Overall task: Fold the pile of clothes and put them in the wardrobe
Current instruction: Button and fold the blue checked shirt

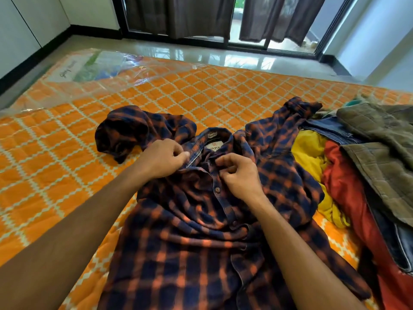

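A navy and orange checked shirt [190, 231] lies front up on the orange quilted mattress [55, 164], collar away from me, sleeves bunched at both sides. My left hand [162, 158] pinches the left collar edge just below the label. My right hand [240, 173] pinches the right placket by the top button. To the right lies the pile of clothes [357, 171]: a yellow garment, a red one, denim and an olive quilted jacket.
A clear plastic package [93, 66] lies at the mattress's far left corner. Beyond it is glossy tiled floor [223, 54], then a dark-framed glass sliding door with brown curtains [201, 16]. White walls stand left and right.
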